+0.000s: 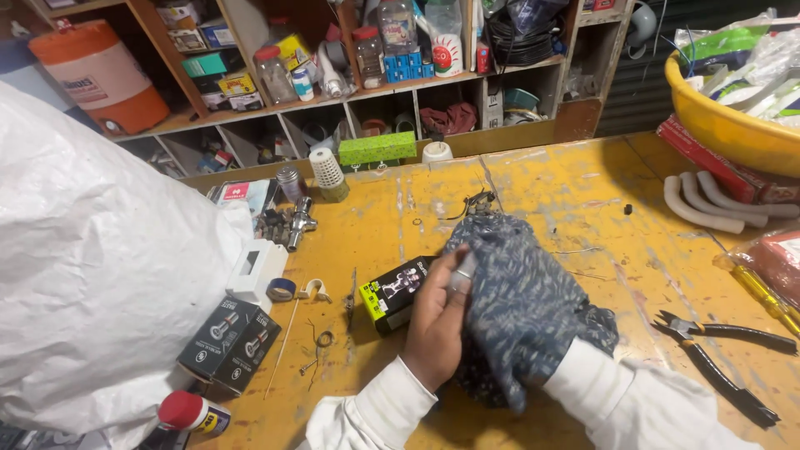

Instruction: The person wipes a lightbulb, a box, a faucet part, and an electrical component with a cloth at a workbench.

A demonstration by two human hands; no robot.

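My left hand (435,325) rests on the yellow worktable (583,183), its fingers closed around a small shiny metal fitting (462,273). The fitting is pressed against a blue patterned cloth (521,292) bunched up beside it. My right sleeve (621,396) runs into the cloth, which covers my right hand completely. A black and green product box (390,293) lies just left of my left hand, touching it.
A big white sack (92,258) fills the left side, with two black boxes (229,340) and a red-capped can (192,412) by it. Black pliers (721,350), a yellow screwdriver (767,293), white hose bends (708,200) and a yellow basin (733,125) sit right. Cluttered shelves (375,92) stand behind.
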